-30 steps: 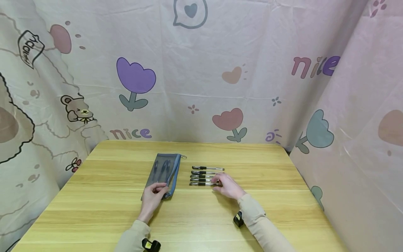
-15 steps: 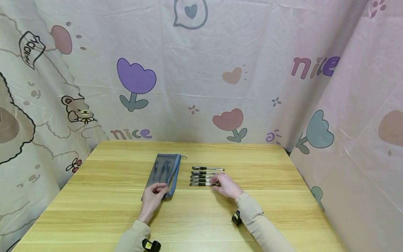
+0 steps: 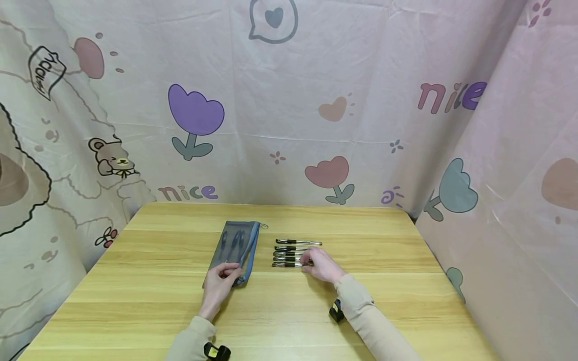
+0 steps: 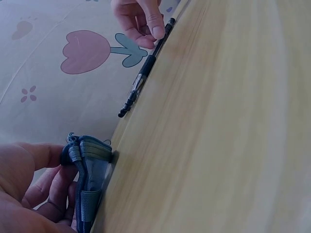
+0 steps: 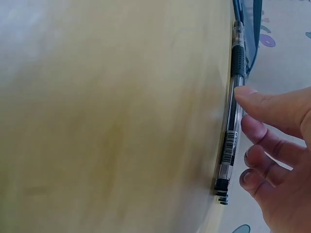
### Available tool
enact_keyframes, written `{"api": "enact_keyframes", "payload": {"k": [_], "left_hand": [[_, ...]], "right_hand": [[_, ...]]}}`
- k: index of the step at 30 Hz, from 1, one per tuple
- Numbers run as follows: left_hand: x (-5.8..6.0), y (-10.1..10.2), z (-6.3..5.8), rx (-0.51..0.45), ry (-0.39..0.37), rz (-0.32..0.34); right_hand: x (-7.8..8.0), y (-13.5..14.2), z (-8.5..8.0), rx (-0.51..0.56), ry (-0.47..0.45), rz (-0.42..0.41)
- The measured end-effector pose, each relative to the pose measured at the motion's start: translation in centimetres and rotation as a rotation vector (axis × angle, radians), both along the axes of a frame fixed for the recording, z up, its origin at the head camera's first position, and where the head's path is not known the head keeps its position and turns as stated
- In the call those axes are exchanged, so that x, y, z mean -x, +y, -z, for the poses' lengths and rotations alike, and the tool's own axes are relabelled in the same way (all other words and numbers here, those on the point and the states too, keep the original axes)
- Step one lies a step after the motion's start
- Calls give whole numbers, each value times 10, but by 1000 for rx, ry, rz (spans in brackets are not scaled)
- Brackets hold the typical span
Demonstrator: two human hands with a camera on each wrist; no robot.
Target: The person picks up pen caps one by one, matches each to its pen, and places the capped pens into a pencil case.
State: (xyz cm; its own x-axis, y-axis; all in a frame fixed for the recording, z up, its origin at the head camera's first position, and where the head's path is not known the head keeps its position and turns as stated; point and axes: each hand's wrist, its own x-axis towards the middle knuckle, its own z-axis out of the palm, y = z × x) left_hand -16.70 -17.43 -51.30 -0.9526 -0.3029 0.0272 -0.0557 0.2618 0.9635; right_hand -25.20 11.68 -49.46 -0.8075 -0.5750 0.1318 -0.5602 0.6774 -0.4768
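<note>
A grey-blue mesh pencil case (image 3: 232, 240) lies on the table, its blue-edged zipper side gaping, with dark pen-like shapes showing through the mesh. My left hand (image 3: 219, 283) pinches its near edge by the opening; in the left wrist view the thumb and fingers grip the pencil case (image 4: 90, 179). To the right, several black-gripped clear gel pens lie in a row. My right hand (image 3: 321, 264) is over the right end of the nearest gel pen (image 3: 285, 264). In the right wrist view the thumb touches that gel pen (image 5: 229, 145), and the loosely bent fingers stand beside it.
The farthest gel pen (image 3: 298, 242) lies slightly apart from the others. A wooden table (image 3: 280, 321) carries everything. Printed cloth (image 3: 271, 125) hangs along the table's back and sides. Black wrist cameras (image 3: 217, 351) are strapped at both sleeves.
My right hand has slid slightly left along the nearest gel pen. The left hand and the pencil case stay in place, and the pens look unmoved.
</note>
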Motion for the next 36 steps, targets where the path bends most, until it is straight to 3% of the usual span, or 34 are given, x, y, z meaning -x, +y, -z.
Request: {"api": "enact_keyframes", "payload": {"k": [20, 36], "left_hand": [[0, -1, 0, -13, -4, 8], [1, 0, 0, -13, 7, 5]], "right_hand": [[1, -8, -1, -44, -2, 37], [-1, -8, 2, 10, 11, 45]]}}
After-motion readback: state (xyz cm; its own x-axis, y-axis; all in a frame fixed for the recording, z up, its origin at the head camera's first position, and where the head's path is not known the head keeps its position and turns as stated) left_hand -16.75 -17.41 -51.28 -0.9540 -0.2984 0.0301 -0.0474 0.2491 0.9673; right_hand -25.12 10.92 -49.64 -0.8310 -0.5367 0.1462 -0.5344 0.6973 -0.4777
